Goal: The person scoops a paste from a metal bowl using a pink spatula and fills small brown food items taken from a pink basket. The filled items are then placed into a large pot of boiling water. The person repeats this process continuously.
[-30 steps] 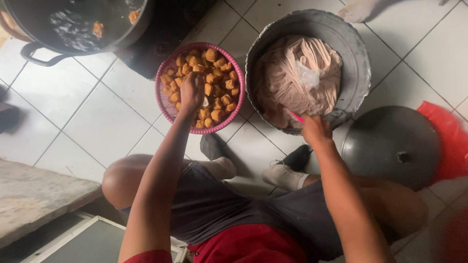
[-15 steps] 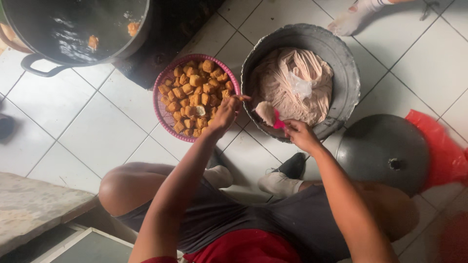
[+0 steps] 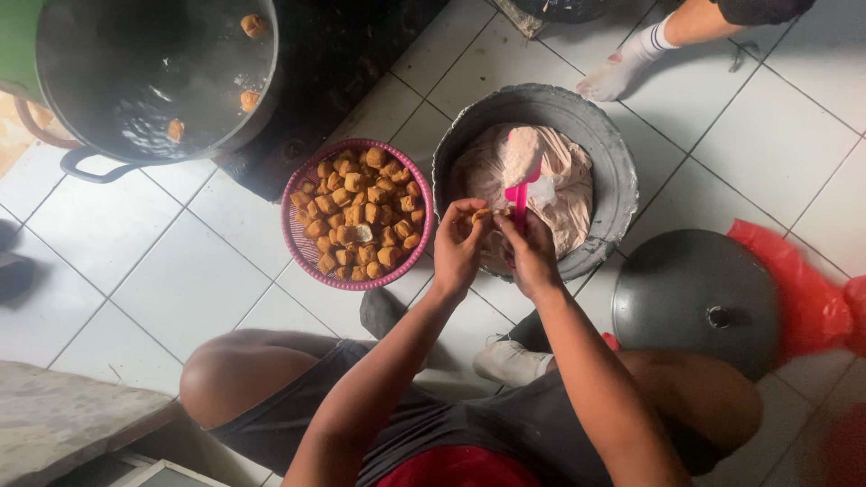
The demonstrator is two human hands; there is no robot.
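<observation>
From above, over the seated person's head, the fried tofu puff (image 3: 481, 215) was a small golden-brown piece, pinched between the fingertips of the left hand (image 3: 460, 248) just over the near rim of the grey metal basin (image 3: 622, 180). That hand was curled narrow around the puff, thumb and fingers closed on it. The right hand (image 3: 532, 257) sat touching the left, its fingers wrapped around the handle of a pink spoon (image 3: 518, 194); the spoon stood nearly upright and carried a lump of pale pinkish paste (image 3: 521, 153) at its upper end. I could not quite tell whether the spoon's tip touched the puff, as the fingers hid that spot.

The basin held a mound of the same pale paste. Just beside it on the white tiled floor stood a pink plastic basket (image 3: 298, 236) heaped with more golden puffs. A big dark pot (image 3: 144, 72) of oil with a few pieces floating stood further left, and a dark round lid (image 3: 699, 302) lay by the right knee
</observation>
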